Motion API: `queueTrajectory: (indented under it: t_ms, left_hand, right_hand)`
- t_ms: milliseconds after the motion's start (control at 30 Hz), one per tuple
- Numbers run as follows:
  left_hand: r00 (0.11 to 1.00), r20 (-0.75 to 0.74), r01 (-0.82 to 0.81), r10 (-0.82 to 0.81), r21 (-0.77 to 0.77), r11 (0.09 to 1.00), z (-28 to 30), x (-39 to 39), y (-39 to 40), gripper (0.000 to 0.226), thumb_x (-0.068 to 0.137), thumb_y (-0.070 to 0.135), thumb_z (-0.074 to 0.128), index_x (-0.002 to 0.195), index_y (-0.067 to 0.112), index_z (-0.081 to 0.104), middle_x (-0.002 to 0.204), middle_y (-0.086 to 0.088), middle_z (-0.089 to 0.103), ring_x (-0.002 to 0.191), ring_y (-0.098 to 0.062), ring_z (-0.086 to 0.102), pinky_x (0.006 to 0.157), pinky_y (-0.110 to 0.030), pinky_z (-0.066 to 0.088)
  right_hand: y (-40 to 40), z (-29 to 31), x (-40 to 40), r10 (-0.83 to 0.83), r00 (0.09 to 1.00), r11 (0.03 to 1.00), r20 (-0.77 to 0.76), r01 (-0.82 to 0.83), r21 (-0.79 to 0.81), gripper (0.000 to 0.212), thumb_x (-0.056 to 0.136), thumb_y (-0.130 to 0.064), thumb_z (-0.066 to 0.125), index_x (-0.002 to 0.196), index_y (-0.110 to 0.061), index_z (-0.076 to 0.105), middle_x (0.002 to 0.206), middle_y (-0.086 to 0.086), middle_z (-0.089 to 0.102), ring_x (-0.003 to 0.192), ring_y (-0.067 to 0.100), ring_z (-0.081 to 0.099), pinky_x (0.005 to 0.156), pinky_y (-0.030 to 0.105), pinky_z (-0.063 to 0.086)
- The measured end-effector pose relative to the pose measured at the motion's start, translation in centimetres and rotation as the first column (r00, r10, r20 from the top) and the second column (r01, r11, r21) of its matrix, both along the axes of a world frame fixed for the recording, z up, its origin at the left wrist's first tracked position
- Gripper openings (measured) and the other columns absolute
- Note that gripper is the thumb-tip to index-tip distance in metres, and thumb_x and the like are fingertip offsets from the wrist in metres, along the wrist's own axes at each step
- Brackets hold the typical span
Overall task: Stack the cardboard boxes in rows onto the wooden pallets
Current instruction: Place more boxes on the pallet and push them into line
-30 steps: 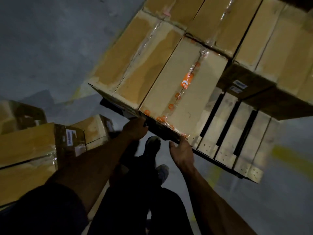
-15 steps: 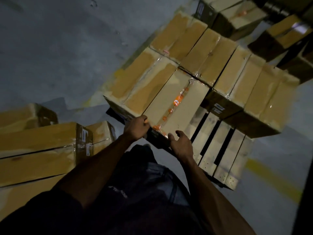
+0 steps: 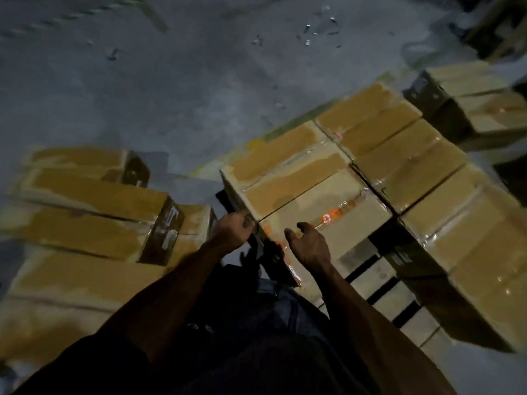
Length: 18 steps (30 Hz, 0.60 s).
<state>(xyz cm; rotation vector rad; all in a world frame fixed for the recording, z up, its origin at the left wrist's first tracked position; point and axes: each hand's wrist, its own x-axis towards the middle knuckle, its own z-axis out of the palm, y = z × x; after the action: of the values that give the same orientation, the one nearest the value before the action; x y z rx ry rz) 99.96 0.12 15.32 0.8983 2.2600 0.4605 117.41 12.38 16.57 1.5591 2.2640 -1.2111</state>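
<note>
Now left hand (image 3: 232, 230) grips the orange-taped cardboard box (image 3: 328, 220) corner; right hand (image 3: 309, 246) hovers just above it, fingers loosely spread, on the wooden pallet (image 3: 382, 283)

Dim light. Grey concrete floor (image 3: 148, 81), mottled and scuffed. Small bright debris (image 3: 308, 38) scattered at far side. Faded yellow line (image 3: 253, 143) painted on floor. No walls or windows seen.
</note>
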Motion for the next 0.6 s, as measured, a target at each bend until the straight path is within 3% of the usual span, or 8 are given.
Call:
queueTrajectory:
  t_ms: [167,233,333,433,533,600]
  left_hand:
    - [0.964,-0.085,-0.253,0.252,-0.003,0.967,0.8,5.5,-3.3,0.042,0.103,0.029,0.052,0.138,0.008,0.055,0.135,-0.016,0.060,0.123,-0.035,0.056,0.098,-0.036,0.044]
    - [0.943,-0.143,-0.304,0.299,-0.015,0.953,0.8,8.0,-5.9,0.045,0.100,0.039,0.050,0.132,0.010,0.059,0.127,-0.015,0.064,0.116,-0.036,0.061,0.094,-0.040,0.049]
    - [0.900,-0.203,-0.381,0.386,0.064,0.922,-0.6,12.1,-10.7,0.061,0.088,0.049,0.040,0.116,0.004,0.070,0.100,-0.018,0.073,0.088,-0.038,0.071,0.071,-0.042,0.058]
    - [0.859,-0.277,-0.450,0.430,-0.006,0.893,1.9,16.1,-13.6,0.065,0.083,0.051,0.031,0.114,0.009,0.070,0.102,-0.016,0.071,0.093,-0.038,0.067,0.075,-0.042,0.057]
    - [0.800,-0.335,-0.535,0.498,-0.023,0.845,3.2,18.5,-17.1,0.038,0.091,0.037,0.057,0.112,0.007,0.067,0.102,-0.016,0.070,0.093,-0.039,0.066,0.075,-0.041,0.054]
    - [0.751,-0.339,-0.616,0.567,-0.048,0.786,3.5,19.3,-19.7,0.046,0.091,0.041,0.059,0.120,0.005,0.064,0.113,-0.018,0.068,0.103,-0.038,0.063,0.084,-0.042,0.051]
  right_hand:
    - [0.2,0.0,1.3,0.273,0.962,0.962,-0.012,-0.273,-0.012,0.060,0.094,-0.053,0.055,0.142,-0.017,0.053,0.141,0.012,0.058,0.131,0.034,0.052,0.105,0.042,0.045]
    - [-0.5,0.5,2.2,0.366,0.931,0.931,0.004,-0.366,-0.014,0.057,0.094,-0.051,0.055,0.141,-0.018,0.054,0.141,0.012,0.058,0.129,0.035,0.053,0.105,0.041,0.045]
    - [-2.2,1.4,3.8,0.487,0.873,0.873,0.021,-0.486,-0.038,0.052,0.095,-0.049,0.055,0.137,-0.019,0.056,0.137,0.012,0.061,0.125,0.035,0.055,0.101,0.039,0.046]
    - [-4.0,2.0,4.4,0.578,0.816,0.814,0.013,-0.576,-0.067,0.047,0.093,-0.052,0.055,0.129,-0.022,0.061,0.130,0.011,0.065,0.117,0.034,0.060,0.094,0.037,0.049]
    - [-6.2,1.7,3.8,0.673,0.740,0.738,0.019,-0.669,-0.083,0.065,0.082,-0.065,0.048,0.135,-0.028,0.058,0.135,0.009,0.063,0.119,0.033,0.060,0.099,0.040,0.050]
    - [-8.0,1.6,2.9,0.720,0.694,0.692,0.017,-0.716,-0.088,0.075,0.076,-0.071,0.043,0.138,-0.029,0.055,0.138,0.007,0.061,0.121,0.033,0.058,0.101,0.043,0.049]
